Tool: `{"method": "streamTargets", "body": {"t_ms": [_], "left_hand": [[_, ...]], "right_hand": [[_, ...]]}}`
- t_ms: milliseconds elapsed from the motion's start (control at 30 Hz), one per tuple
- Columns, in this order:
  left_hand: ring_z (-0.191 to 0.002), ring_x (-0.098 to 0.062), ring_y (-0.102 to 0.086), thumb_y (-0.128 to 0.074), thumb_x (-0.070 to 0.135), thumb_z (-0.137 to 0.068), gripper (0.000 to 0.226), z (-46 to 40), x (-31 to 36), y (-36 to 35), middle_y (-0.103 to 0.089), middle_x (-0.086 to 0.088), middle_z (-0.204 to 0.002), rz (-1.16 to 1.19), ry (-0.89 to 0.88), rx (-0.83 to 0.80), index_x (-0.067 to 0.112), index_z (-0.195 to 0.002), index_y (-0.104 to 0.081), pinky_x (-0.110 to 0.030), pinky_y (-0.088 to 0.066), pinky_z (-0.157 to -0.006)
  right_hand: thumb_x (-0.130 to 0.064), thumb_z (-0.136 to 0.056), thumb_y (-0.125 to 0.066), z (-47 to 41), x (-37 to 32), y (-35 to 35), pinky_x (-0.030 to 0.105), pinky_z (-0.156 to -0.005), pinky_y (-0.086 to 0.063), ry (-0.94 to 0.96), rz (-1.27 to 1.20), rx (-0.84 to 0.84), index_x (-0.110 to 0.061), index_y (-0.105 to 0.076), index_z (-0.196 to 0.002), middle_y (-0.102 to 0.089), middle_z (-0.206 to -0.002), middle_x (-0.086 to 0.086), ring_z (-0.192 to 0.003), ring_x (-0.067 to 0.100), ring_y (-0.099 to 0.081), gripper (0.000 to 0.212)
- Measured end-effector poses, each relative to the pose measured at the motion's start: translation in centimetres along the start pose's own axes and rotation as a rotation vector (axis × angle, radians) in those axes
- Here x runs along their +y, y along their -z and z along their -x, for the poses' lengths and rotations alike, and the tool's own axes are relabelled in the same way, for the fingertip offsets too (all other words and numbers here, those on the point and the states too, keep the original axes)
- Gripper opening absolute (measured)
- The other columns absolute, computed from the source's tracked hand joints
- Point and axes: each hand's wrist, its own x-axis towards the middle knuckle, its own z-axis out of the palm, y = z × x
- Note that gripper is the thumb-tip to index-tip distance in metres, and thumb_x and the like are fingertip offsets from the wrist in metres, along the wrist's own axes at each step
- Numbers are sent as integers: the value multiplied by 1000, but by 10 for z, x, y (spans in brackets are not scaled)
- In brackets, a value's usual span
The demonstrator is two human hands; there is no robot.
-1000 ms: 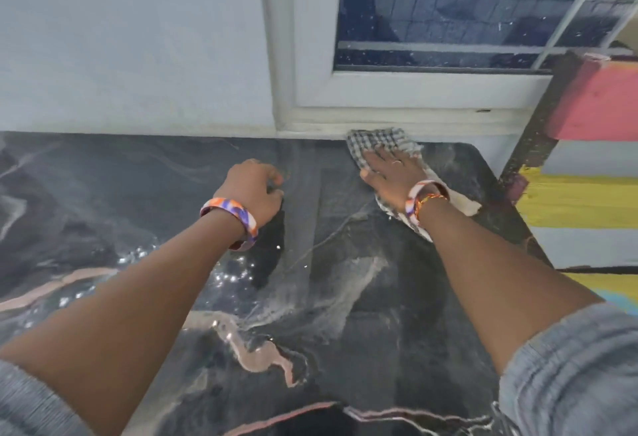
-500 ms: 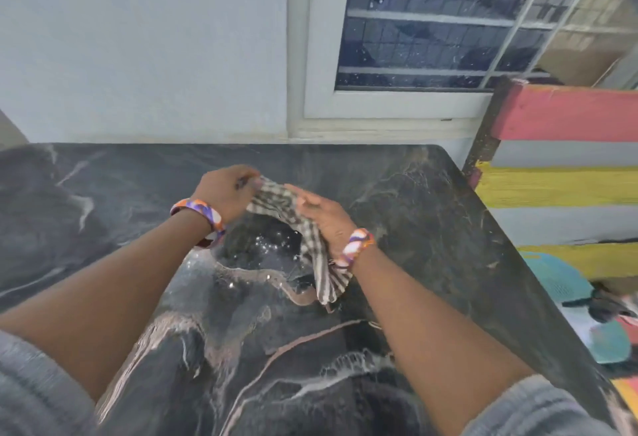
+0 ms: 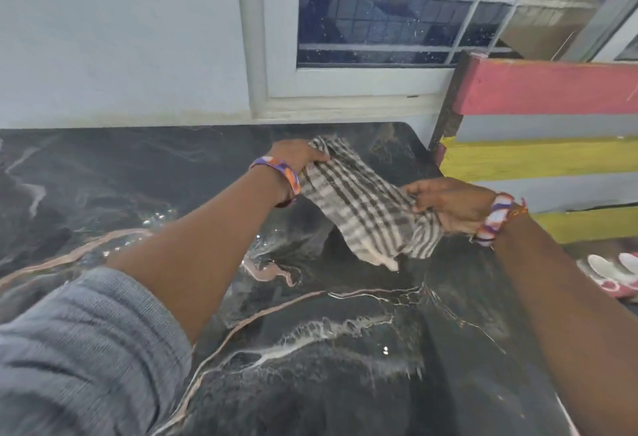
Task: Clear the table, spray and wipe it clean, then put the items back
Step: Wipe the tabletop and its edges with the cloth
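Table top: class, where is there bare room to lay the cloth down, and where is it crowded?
Bare marble table along the wall, left of the left hand; also the near middle. Crowded: the right side, where both hands, right hand, hold the checked cloth.

A checked cloth [image 3: 362,204], grey and off-white, hangs stretched in the air above the tabletop [image 3: 328,349], toward its far right corner. Its far end is bunched in the left hand [image 3: 297,156]; its near end is pinched by the right hand [image 3: 452,204], whose fingers [image 3: 412,190] curl over the fabric. Between the two hands the cloth slopes down to the right, and a loose corner droops below the right hand, close over the tabletop. The tabletop is dark marble with pale pink and white veins, and water droplets glisten on it below the left hand.
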Motion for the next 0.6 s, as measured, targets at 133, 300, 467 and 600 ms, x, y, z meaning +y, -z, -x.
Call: {"method": "streamTargets", "body": {"t_ms": [133, 300, 467, 600], "left_hand": [[-113, -29, -61, -75, 25, -72, 56, -20, 2, -4, -63, -14, -124, 351, 94, 193, 1, -120, -58, -41, -47, -102], [-125, -33, -49, -59, 50, -80, 75, -51, -1, -10, -49, -15, -137, -159, 83, 581, 1, -133, -40, -39, -42, -103], [-125, -37, -47, -46, 30, -94, 44, -87, -17, -35, -50, -21, -135, -576, -64, 592, 2, -128, -48, -38, -39, -102], [-124, -37, -46, -44, 17, -93, 38, -103, -19, -44, -49, -21, -134, -650, -113, 746, 2, -128, -49, -40, -37, -102]], "right_hand": [[4, -89, -47, -24, -37, 27, 16, -60, -51, 195, 208, 312, -7, -55, -108, -64, -94, 11, -64, 4, -65, 24], [-20, -86, -55, -95, -48, 22, 31, -98, -40, 347, 922, 549, -16, -52, -126, -57, -128, 12, -119, 29, -53, 40], [-33, -93, -48, -149, -17, -1, 38, -116, -18, 701, 1225, 316, -28, -45, -136, -36, -150, 8, -140, 27, -28, 44], [-44, -99, -24, -193, -29, -11, 55, -115, 6, 734, 1499, 2, -41, -23, -144, -4, -159, -9, -147, 21, 0, 45]]}}
